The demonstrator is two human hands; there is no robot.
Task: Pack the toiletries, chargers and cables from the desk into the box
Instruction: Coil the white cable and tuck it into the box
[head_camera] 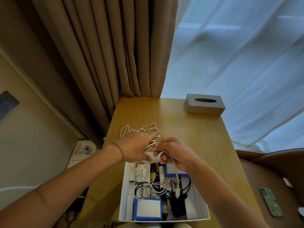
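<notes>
A white box (125, 191) stands open at the near edge of the wooden desk (189, 137). Inside it lie a white charger (141, 174), dark bottles (153, 172), a white tube (162, 176), a black adapter (178, 206), black and white cables and two blue-edged packets (148, 209). A tangled white cable (141, 130) lies on the desk just beyond the box. My left hand (134, 147) rests on that tangle with fingers closed around its strands. My right hand (174, 153) pinches one end of the same cable, whose plug (177, 193) hangs down into the box.
A grey tissue box (205, 104) stands at the desk's far right corner. Brown curtains (98, 55) and a sheer white curtain (238, 63) hang behind. A green phone (271, 204) lies on a brown seat at the right. A white bedside stand (82, 152) is at the left.
</notes>
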